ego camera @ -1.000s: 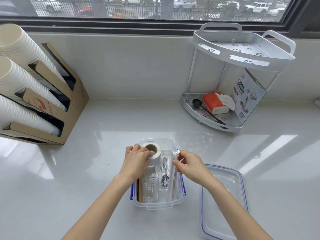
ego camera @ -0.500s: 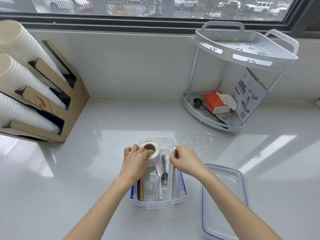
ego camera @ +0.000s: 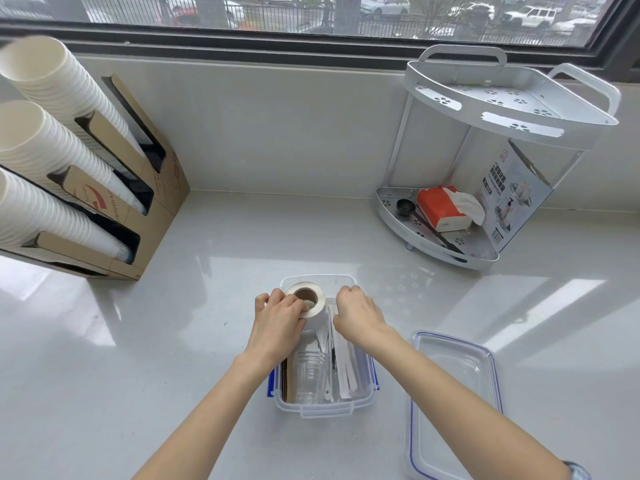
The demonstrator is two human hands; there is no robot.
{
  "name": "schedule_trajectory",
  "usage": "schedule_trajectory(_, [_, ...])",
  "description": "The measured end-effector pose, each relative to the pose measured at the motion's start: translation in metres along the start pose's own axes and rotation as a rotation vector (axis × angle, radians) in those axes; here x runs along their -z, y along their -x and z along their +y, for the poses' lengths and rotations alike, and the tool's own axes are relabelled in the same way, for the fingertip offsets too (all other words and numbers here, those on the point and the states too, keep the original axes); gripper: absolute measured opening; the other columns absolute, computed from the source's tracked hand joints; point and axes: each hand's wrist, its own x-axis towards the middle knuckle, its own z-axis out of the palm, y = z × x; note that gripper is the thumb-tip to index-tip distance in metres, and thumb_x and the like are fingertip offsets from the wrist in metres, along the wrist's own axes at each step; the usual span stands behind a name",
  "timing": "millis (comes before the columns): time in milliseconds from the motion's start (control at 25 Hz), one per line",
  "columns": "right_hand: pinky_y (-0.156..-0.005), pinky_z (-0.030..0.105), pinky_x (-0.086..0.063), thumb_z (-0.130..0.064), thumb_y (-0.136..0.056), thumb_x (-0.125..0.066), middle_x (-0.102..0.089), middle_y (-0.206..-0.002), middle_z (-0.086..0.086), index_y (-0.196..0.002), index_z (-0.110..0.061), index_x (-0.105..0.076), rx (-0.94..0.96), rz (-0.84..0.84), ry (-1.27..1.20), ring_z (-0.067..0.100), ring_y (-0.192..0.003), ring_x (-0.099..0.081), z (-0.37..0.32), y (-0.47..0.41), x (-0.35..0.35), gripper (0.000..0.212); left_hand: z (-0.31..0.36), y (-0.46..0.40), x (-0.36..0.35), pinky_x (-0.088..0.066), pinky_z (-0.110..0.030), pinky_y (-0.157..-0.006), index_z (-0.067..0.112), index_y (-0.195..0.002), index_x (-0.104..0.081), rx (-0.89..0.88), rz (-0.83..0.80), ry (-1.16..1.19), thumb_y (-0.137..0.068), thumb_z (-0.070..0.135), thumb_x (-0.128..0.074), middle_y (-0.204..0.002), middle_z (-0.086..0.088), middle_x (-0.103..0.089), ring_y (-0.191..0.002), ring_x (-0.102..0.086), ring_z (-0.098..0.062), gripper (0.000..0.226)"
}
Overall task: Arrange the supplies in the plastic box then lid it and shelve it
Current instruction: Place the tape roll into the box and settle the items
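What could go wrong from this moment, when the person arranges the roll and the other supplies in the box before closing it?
1. The white roll, gripped by the left hand, stands up above the rim of the plastic box. If it stays this high, the lid lying to the right may not close.
2. The right hand reaches among the loose wrapped utensils; one sticking up could also block the lid.

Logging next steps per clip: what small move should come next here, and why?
Probably settle the tape roll down into the plastic box: the left hand grips it above the rim, the lid lies alongside, not on.
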Motion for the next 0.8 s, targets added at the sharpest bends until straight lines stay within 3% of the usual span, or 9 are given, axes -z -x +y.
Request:
schedule_trajectory(200, [-0.086, 0.040, -0.044, -0.003, -0.089, -0.040, -0.048, -0.126, 0.019, -0.118, 0.001, -0.050, 0.048, -0.011, -0.027, 0.039, -0.112, -0.052, 0.003, 0.004, -0.011, 0.030, -0.001, 0.001, -0.001, -0.010, -0.031, -0.090, 0.018, -0.114, -0.054, -0.008, 0.012, 0.008, -0.091, 0.018, -0.038, -0.121, 0.003, -0.060, -0.117, -0.040, -0.021, 0.028])
schedule_trajectory(360, [-0.088, 0.039, -0.046, -0.002, -0.089, -0.038, -0.057, -0.124, 0.017, -0.118, -0.010, -0.059, 0.147, -0.133, -0.020, 0.035, -0.113, -0.055, 0.004, 0.004, -0.023, 0.037, -0.002, 0.001, -0.001, -0.010, -0.031, -0.090, 0.019, -0.114, -0.054, -0.015, 0.022, -0.006, -0.091, 0.019, -0.038, -0.120, 0.004, -0.060, -0.117, -0.040, -0.021, 0.028])
schedule_trajectory(560, [-0.094, 0.040, -0.042, -0.005, -0.092, -0.042, -0.049, -0.129, 0.013, -0.123, -0.018, -0.058, 0.314, -0.194, 0.234, 0.032, -0.121, -0.048, 0.004, -0.001, -0.033, 0.038, -0.002, 0.002, 0.000, -0.011, -0.030, -0.089, 0.016, -0.111, -0.055, -0.024, 0.053, 0.017, -0.091, 0.017, -0.039, -0.117, 0.002, -0.062, -0.116, -0.042, -0.022, 0.026])
schedule_trajectory(800, [-0.104, 0.040, -0.027, -0.015, -0.092, -0.047, -0.055, -0.124, 0.012, -0.115, -0.017, -0.063, 0.379, -0.072, 0.450, 0.029, -0.123, -0.040, 0.003, -0.004, -0.040, 0.028, -0.003, 0.003, -0.002, -0.011, -0.030, -0.089, 0.014, -0.108, -0.058, -0.031, 0.088, 0.046, -0.089, 0.015, -0.043, -0.113, -0.001, -0.064, -0.114, -0.046, -0.026, 0.024])
